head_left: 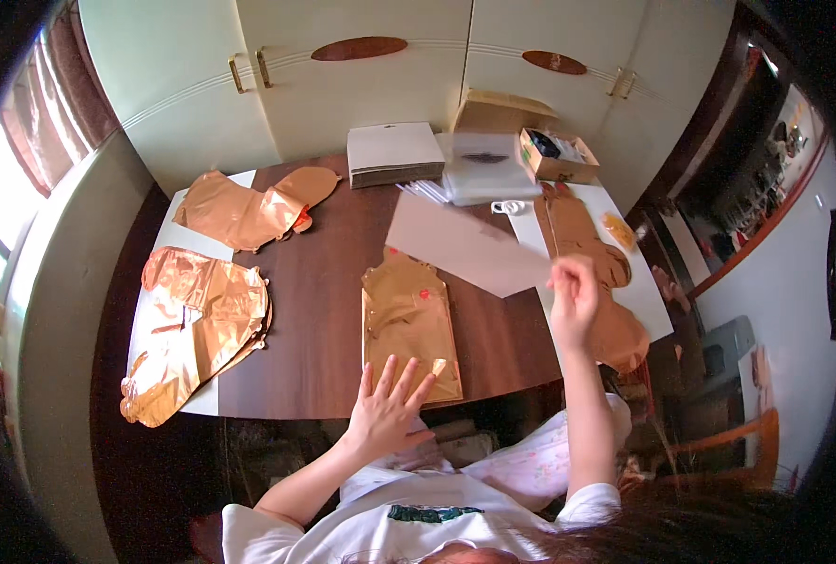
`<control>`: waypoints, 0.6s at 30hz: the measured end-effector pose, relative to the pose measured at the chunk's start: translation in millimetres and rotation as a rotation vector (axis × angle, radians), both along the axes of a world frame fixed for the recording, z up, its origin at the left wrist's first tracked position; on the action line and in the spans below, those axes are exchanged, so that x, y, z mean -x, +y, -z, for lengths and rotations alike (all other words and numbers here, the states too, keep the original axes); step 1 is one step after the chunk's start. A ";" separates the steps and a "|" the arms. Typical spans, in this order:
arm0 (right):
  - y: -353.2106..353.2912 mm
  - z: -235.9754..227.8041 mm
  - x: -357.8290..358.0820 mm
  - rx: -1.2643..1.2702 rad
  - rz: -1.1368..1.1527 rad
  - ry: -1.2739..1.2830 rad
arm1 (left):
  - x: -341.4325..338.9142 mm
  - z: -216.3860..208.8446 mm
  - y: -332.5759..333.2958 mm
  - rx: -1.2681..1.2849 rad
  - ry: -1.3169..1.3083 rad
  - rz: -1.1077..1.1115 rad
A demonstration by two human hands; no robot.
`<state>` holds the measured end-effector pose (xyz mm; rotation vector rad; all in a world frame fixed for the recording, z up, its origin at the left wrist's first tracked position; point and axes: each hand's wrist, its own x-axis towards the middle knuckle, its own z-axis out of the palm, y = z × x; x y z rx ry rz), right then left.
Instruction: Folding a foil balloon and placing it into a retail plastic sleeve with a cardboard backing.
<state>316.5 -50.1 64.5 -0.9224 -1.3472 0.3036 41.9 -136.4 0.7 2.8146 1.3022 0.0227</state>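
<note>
My right hand, raised over the right of the table, pinches one corner of a pale rectangular card. The card is tilted and slightly blurred. My left hand lies with fingers spread on the near end of a flat, folded gold foil balloon. That balloon rests on a light sheet at the table's front edge, and a small red spot shows near its upper right. The held card hangs just past the balloon's far end; whether they touch I cannot tell.
Flat copper-gold foil balloons lie at left, with another foil pile behind. More brown-gold foil lies right. At the back stand a stack of cards, clear plastic bags, an open box and a white cord.
</note>
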 end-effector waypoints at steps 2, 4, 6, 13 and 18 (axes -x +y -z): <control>-26.4 7.6 10.6 -0.151 0.017 -0.245 | 0.6 -0.1 0.2 0.005 -0.011 0.001; -53.8 12.2 22.0 -0.355 0.018 -0.543 | 0.8 -1.3 -0.3 -0.066 -0.015 0.007; -77.4 32.4 22.5 -0.348 -0.186 -0.705 | -4.5 -2.4 2.8 0.134 0.063 -0.023; -107.8 61.9 18.9 -0.130 -0.391 -0.974 | 11.4 35.7 -1.3 0.058 -0.232 0.102; -81.0 51.7 22.6 0.098 -0.415 -0.979 | 8.9 36.0 -3.4 0.079 -0.164 0.057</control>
